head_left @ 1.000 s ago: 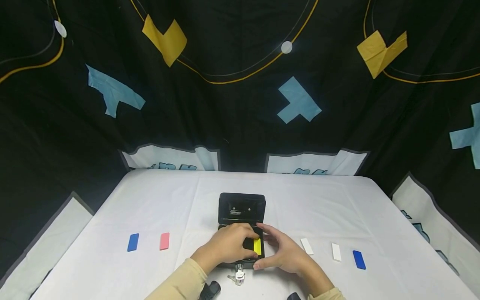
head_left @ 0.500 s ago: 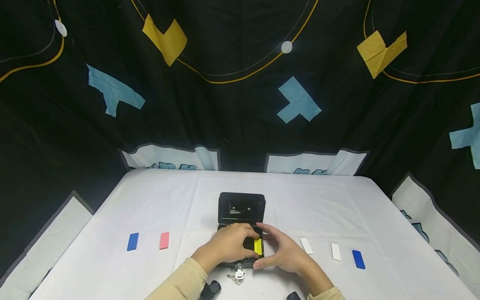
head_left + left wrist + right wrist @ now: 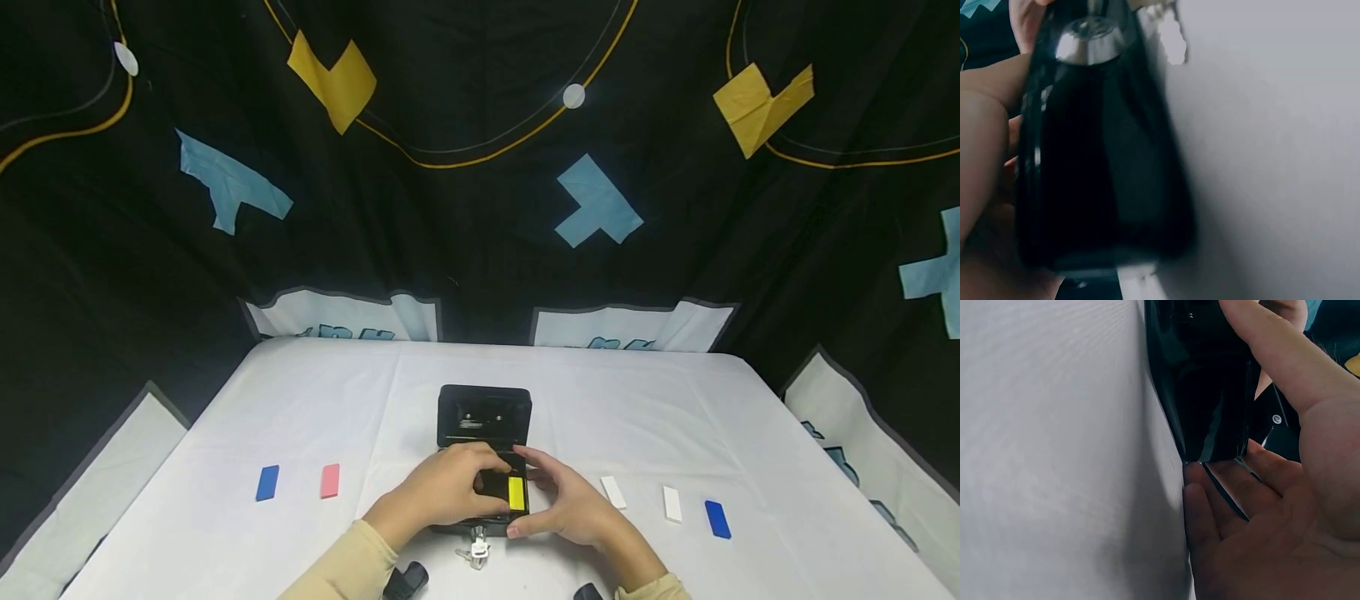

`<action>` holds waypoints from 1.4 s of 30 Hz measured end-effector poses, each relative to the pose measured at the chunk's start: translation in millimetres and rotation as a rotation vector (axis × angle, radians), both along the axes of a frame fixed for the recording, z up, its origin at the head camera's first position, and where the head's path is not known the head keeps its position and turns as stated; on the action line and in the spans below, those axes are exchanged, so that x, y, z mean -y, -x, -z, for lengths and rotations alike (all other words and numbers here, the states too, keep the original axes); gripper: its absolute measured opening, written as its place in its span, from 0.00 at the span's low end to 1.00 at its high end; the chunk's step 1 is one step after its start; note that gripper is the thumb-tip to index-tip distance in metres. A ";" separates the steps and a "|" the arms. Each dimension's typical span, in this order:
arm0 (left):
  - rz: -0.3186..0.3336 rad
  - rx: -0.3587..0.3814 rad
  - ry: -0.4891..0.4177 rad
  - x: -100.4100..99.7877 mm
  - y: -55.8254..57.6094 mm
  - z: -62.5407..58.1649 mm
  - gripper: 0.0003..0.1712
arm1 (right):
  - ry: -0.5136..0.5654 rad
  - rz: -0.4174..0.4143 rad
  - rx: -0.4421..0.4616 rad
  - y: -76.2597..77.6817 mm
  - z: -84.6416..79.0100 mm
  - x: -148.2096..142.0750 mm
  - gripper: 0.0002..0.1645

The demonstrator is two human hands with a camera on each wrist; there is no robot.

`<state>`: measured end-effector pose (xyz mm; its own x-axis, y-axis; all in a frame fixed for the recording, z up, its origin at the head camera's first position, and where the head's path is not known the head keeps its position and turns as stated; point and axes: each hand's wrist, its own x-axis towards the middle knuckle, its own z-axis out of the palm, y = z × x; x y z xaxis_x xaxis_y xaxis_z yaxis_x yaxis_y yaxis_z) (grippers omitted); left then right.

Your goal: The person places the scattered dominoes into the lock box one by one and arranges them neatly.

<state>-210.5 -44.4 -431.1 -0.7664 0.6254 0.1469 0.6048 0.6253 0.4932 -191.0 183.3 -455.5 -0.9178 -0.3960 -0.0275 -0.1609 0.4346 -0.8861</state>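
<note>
Nearest first: a pale sleeve (image 3: 337, 567) at the bottom edge, with a dark wrist fitting (image 3: 406, 581) beside it. Just beyond, silver lock hardware (image 3: 478, 550) with a small key (image 3: 462, 554) at the front of a black box (image 3: 495, 528); whether the lock hangs or lies, I cannot tell. Right hand (image 3: 566, 504) has its grip around the box's right end, thumb on the near side, fingers on the end and far side. Left hand (image 3: 442, 487) reaches over the box's left part, its grip released, thumb and fingers bent and spread apart; fingertips near the yellow block (image 3: 517, 493) but with a sliver of dark between. Yellow block is inside the box, close to the right wall, long side running near to far. Out on the desk (image 3: 420, 375), draped in white cloth: right side, nearest to farthest, a blue block (image 3: 717, 519), then two white blocks (image 3: 672, 504); left side, another blue block (image 3: 267, 483) and a pink block (image 3: 330, 481), lying well apart from the box. Box lid (image 3: 483, 408) stands raised at the far side. Farthest off, a black curtain (image 3: 480, 250) printed with yellow and pale blue shapes.
</note>
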 end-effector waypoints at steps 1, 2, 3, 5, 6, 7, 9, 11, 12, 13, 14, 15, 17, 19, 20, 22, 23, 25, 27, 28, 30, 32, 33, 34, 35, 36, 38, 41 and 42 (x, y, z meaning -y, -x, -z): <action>0.002 0.009 -0.012 1.6 0.0 -0.8 0.26 | -0.002 0.002 0.002 -0.1 0.0 -0.2 0.63; 0.005 0.017 -0.022 3.4 -0.2 -1.8 0.27 | -0.005 0.005 0.002 -0.1 0.1 -0.4 0.63; 0.006 0.023 -0.027 5.3 -0.2 -2.8 0.27 | -0.007 0.008 0.002 -0.2 0.2 -0.6 0.64; 0.013 0.027 -0.036 9.8 0.1 -4.0 0.28 | -0.005 0.010 0.004 -0.2 0.6 -0.8 0.64; 0.018 0.030 -0.042 12.4 0.5 -4.4 0.29 | -0.007 0.013 0.005 -0.3 0.6 -0.8 0.64; 0.025 0.031 -0.050 15.4 0.8 -4.6 0.29 | -0.008 0.014 0.004 -0.4 0.7 -0.8 0.64; 0.040 0.030 -0.067 22.6 1.2 -5.2 0.29 | -0.008 0.014 0.001 -0.5 0.8 -0.5 0.64; 0.057 0.033 -0.090 31.0 1.2 -6.4 0.29 | -0.010 0.012 -0.004 -0.2 1.0 0.0 0.64; 0.062 0.036 -0.102 35.4 0.6 -7.4 0.29 | -0.010 0.011 -0.006 0.0 1.1 0.2 0.63; 0.063 0.043 -0.115 39.3 -0.2 -8.0 0.29 | -0.009 0.011 -0.005 -0.3 1.3 -0.3 0.63; 0.056 0.047 -0.124 44.0 -0.5 -9.9 0.29 | -0.008 0.010 -0.007 0.2 1.3 0.0 0.63; 0.045 0.051 -0.137 48.7 -0.8 -12.0 0.29 | -0.008 0.011 -0.009 0.5 1.3 0.2 0.63; 0.010 0.062 -0.156 58.5 -0.9 -15.7 0.29 | -0.005 0.016 -0.006 0.7 1.0 0.5 0.63; -0.037 0.060 -0.161 69.7 -0.1 -19.0 0.29 | -0.005 0.021 -0.005 0.2 0.8 0.6 0.63; -0.059 0.052 -0.158 76.1 0.7 -20.5 0.29 | -0.006 0.024 -0.004 -0.2 0.7 0.7 0.63; -0.109 0.028 -0.127 90.1 2.1 -22.4 0.30 | -0.013 0.029 -0.004 -1.0 0.5 0.9 0.63; -0.134 0.013 -0.101 97.6 2.7 -22.8 0.30 | -0.016 0.030 -0.005 -1.4 0.4 1.1 0.63; -0.191 -0.018 -0.029 113.1 3.6 -23.7 0.31 | -0.019 0.032 -0.006 -2.1 -0.1 1.3 0.63; -0.240 -0.034 0.049 129.0 4.1 -23.1 0.32 | -0.024 0.032 -0.011 -2.2 -0.9 1.5 0.64; -0.258 -0.036 0.086 136.7 3.7 -22.1 0.33 | -0.023 0.031 -0.012 -2.3 -0.7 1.4 0.64; -0.280 -0.048 0.133 151.8 3.3 -19.1 0.33 | -0.017 0.027 -0.012 -2.3 -0.5 1.3 0.64; -0.286 -0.054 0.153 164.8 2.3 -15.3 0.35 | -0.015 0.024 -0.014 -2.1 0.0 1.0 0.64; -0.284 -0.058 0.157 170.5 1.9 -13.8 0.36 | -0.015 0.024 -0.016 -1.8 0.0 0.8 0.64; -0.287 -0.061 0.163 175.4 1.5 -12.1 0.36 | -0.015 0.023 -0.016 -1.6 0.0 0.6 0.64; -0.292 -0.060 0.167 179.8 1.0 -10.5 0.37 | -0.014 0.022 -0.017 -1.5 0.0 0.5 0.64; -0.298 -0.055 0.172 183.6 0.3 -9.0 0.38 | -0.013 0.021 -0.017 -1.3 0.2 0.4 0.64; -0.309 -0.043 0.182 189.7 -0.7 -6.8 0.38 | -0.010 0.019 -0.018 -1.3 0.4 0.2 0.64; -0.322 -0.013 0.192 195.8 -1.1 -5.3 0.36 | -0.005 0.015 -0.020 -1.5 0.4 0.3 0.63; -0.323 -0.007 0.192 197.1 -1.0 -5.2 0.35 | -0.003 0.013 -0.020 -1.6 0.4 0.3 0.63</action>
<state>-209.5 -241.6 -425.9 -0.9280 0.3682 0.0563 0.3642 0.8652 0.3445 -189.4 183.0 -455.9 -0.9232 -0.3842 -0.0100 -0.1734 0.4396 -0.8813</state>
